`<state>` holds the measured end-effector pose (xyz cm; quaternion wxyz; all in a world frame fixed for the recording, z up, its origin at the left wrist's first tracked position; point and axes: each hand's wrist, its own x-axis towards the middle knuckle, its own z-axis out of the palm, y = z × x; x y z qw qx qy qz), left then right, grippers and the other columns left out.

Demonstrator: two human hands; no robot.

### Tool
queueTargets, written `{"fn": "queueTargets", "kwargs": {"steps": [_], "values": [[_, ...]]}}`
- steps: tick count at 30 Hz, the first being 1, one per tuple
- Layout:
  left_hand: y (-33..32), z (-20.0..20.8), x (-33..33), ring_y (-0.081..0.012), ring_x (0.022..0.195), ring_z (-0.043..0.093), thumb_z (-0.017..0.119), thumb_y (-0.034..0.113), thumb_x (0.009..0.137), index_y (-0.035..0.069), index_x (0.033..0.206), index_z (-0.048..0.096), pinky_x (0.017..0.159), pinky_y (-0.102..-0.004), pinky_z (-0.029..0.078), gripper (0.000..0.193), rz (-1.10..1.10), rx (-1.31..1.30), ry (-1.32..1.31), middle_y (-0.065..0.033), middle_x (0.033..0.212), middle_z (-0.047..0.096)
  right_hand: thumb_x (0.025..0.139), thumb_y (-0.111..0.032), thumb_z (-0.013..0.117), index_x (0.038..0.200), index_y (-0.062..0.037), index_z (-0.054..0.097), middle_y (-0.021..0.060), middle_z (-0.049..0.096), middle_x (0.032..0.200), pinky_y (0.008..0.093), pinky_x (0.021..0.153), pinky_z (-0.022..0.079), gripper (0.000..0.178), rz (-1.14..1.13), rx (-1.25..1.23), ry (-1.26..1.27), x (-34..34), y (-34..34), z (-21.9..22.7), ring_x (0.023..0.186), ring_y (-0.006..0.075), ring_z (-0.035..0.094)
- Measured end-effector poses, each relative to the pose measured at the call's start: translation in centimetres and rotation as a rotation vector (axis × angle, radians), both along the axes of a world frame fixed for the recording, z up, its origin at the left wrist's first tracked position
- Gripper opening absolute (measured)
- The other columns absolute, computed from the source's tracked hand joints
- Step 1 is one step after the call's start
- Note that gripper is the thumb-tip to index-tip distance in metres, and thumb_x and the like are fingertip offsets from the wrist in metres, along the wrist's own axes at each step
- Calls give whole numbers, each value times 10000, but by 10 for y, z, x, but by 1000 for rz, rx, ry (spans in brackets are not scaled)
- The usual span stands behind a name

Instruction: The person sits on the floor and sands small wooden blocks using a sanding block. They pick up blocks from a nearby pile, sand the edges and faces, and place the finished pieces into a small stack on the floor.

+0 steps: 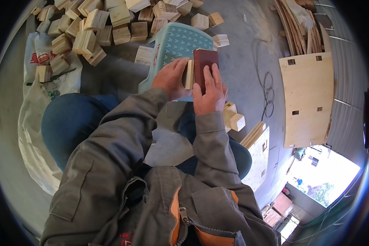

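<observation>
1. Head view: we steady a pale wood block (188,74) on edge atop the teal stool (174,43), left hand (171,78) curled around it.
2. Our right hand (209,92) presses a dark red board (204,65) flat against the block, fingers (208,78) together, clamped.
3. Beyond our fingers lies a pile of blocks (90,28).

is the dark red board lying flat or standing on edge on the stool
Standing on edge: the dark red board rises upright from the teal plastic stool, pressed against a pale wooden block.
</observation>
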<state>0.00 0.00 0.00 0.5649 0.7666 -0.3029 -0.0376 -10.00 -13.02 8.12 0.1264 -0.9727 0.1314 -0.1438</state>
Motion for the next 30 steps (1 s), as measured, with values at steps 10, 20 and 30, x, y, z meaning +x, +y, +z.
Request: {"fn": "queueTargets", "kwargs": {"steps": [10, 20, 30], "values": [[6, -2, 3, -387, 1336, 617, 977, 240, 620, 86, 1500, 502, 1129, -469, 524, 1012, -2, 74, 30, -173, 1444, 617, 864, -158, 784, 1515, -51, 631, 208, 497, 1667, 508, 1142, 433, 678, 40, -5, -16, -47, 29, 5, 1331, 397, 594], [2, -4, 1, -414, 1291, 635, 985, 248, 650, 99, 1489, 528, 1068, -470, 552, 966, 39, 57, 35, -167, 1420, 626, 869, -168, 767, 1506, -156, 666, 92, 528, 1667, 525, 1135, 446, 645, -28, -13, -42, -13, 16, -2, 1291, 392, 592], [-2, -5, 0, -407, 1267, 648, 979, 269, 643, 97, 1506, 507, 1046, -481, 561, 999, 39, 65, 21, -163, 1436, 623, 917, -270, 699, 1519, -170, 655, 76, 523, 1670, 544, 1144, 452, 611, -100, -36, 62, 49, -2, 2, 1274, 398, 596]]}}
